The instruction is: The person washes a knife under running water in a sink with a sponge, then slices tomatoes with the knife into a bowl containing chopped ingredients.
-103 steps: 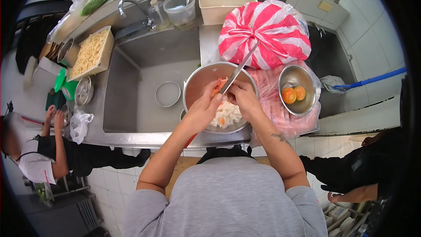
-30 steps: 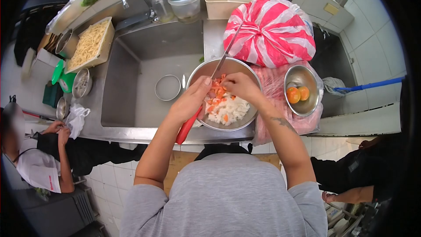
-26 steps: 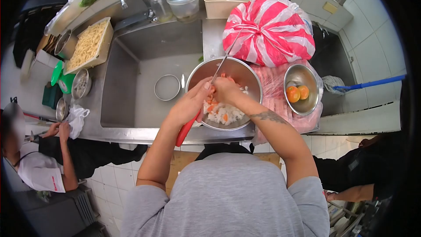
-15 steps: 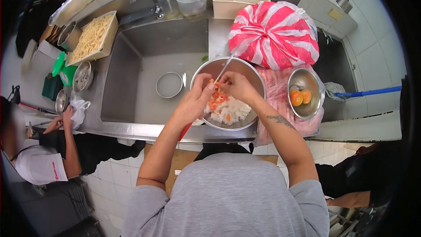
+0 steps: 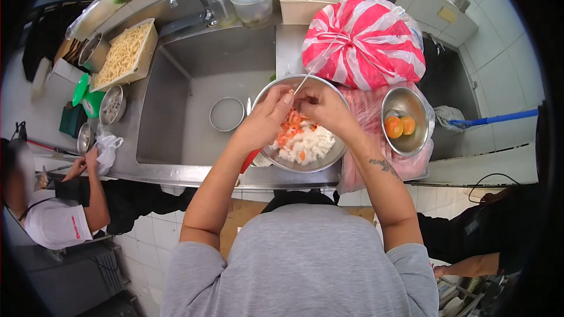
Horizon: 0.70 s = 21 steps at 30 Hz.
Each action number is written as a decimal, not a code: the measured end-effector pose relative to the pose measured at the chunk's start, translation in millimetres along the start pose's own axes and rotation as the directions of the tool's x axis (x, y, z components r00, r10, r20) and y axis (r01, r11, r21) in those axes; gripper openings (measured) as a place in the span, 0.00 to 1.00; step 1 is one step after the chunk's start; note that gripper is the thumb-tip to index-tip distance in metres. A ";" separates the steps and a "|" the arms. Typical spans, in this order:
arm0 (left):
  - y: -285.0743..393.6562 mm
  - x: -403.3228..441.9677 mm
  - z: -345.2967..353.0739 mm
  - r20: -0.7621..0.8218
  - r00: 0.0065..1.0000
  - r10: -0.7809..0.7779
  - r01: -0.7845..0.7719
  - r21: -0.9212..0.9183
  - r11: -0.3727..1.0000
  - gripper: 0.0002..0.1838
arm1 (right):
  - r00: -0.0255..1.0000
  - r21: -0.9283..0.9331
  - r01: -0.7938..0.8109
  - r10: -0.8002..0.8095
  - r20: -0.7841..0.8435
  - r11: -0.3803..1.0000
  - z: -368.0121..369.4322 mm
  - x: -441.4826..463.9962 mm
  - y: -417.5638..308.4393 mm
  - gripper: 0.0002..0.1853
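Over a bowl (image 5: 339,151), the left hand (image 5: 265,118) grips a knife (image 5: 251,160), its red handle toward seven o'clock, its blade slanting toward one. The right hand (image 5: 326,110), just beside at three o'clock, bunches its fingers near the blade; whether they hold anything is hidden. Red pieces (image 5: 286,139) and white pieces (image 5: 311,145) lie below.

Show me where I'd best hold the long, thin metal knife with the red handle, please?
Probably by the red handle, coming from the near side. It sticks out below the person's left hand, back toward the body, while the thin metal blade points away, toward the red-and-white striped plastic bag. Blades may cut, so avoid that end.
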State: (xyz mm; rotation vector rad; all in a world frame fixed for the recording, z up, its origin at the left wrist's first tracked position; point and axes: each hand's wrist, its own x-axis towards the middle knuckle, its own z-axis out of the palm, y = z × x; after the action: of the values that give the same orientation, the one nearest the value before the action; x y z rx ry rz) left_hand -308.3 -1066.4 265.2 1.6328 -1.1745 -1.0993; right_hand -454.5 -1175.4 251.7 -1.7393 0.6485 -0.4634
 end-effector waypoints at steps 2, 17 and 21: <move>14.7 -6.6 -8.1 0.080 0.987 -0.136 0.140 -0.043 0.989 0.22 | 0.997 -0.131 0.052 -0.059 -0.048 0.990 -2.2 2.4 -10.4 0.10; 10.3 -15.6 -1.2 0.009 1.000 -0.018 0.018 0.059 0.998 0.22 | 0.984 -0.003 -0.154 0.154 -0.093 0.988 9.5 2.8 3.2 0.08; 11.2 -16.4 4.1 0.013 0.998 0.060 -0.061 0.174 0.983 0.23 | 0.937 0.471 -0.341 0.335 0.099 0.813 6.0 13.2 5.9 0.06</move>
State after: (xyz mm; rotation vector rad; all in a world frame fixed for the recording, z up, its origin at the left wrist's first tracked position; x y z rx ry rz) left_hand -318.0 -1053.7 277.7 1.7141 -1.3487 -0.9882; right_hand -441.8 -1180.4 244.1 -1.1192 0.7445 -0.3271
